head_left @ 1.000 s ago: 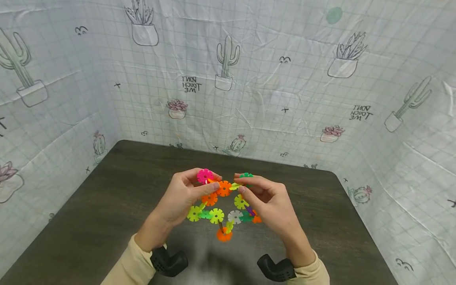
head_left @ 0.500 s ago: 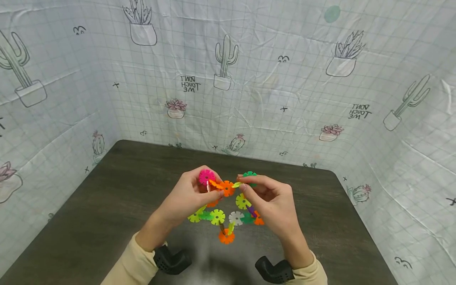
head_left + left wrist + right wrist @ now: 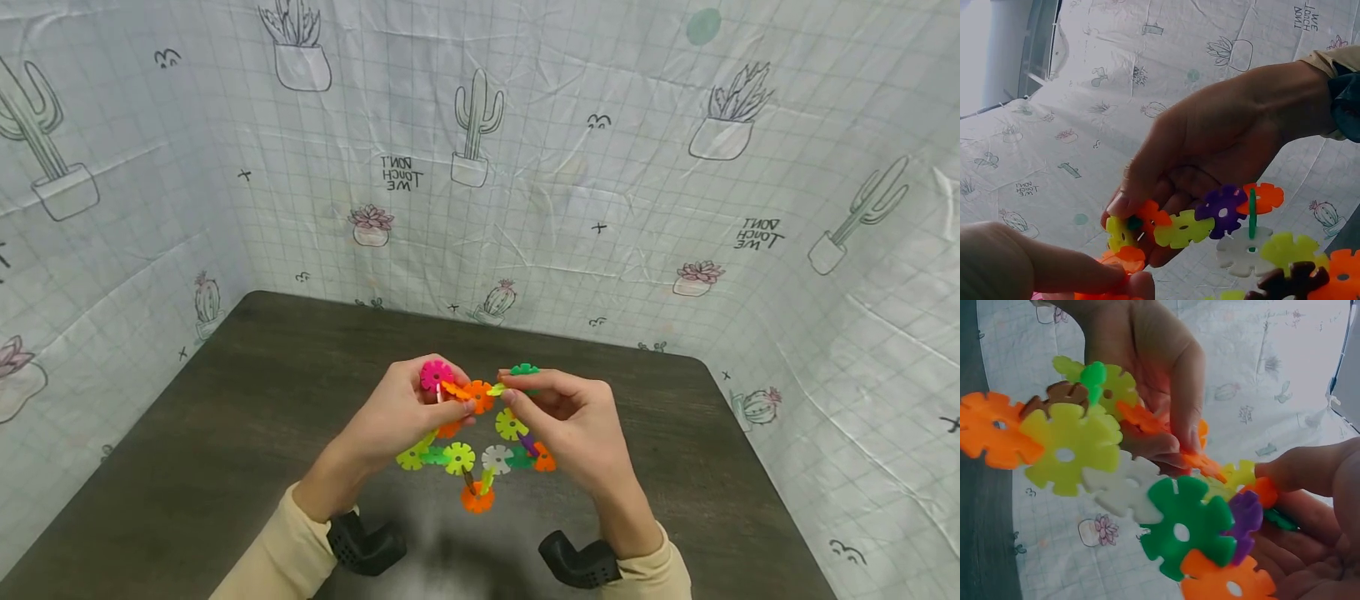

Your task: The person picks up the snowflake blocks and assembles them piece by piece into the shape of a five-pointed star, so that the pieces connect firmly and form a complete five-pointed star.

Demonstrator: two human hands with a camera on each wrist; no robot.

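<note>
Colourful plastic snowflake discs, slotted together edge to edge, form a ring-like chain between my two hands. My left hand [image 3: 405, 421] pinches an orange disc [image 3: 477, 396] at the top, with a pink disc [image 3: 437, 376] just above the thumb. Opposite it, my right hand [image 3: 577, 421] pinches a small yellow disc [image 3: 497, 389] that meets the orange one's edge. A green disc [image 3: 523, 369] shows behind the right fingers. Below hang a white disc [image 3: 497, 459] and a lowest orange disc [image 3: 1343, 275]. A purple disc [image 3: 1224, 211] and a dark green disc [image 3: 1188, 525] sit on the right side.
A dark wood-look table [image 3: 300, 350] lies beneath the hands. Pale cloth [image 3: 547, 192] printed with cacti surrounds it at the back and sides. Black curved devices [image 3: 367, 546] are strapped to both wrists.
My left hand has shifted slightly right, and its thumb now sits lower on the discs. The held orange disc has come a little rightward; the right hand has barely moved.
</note>
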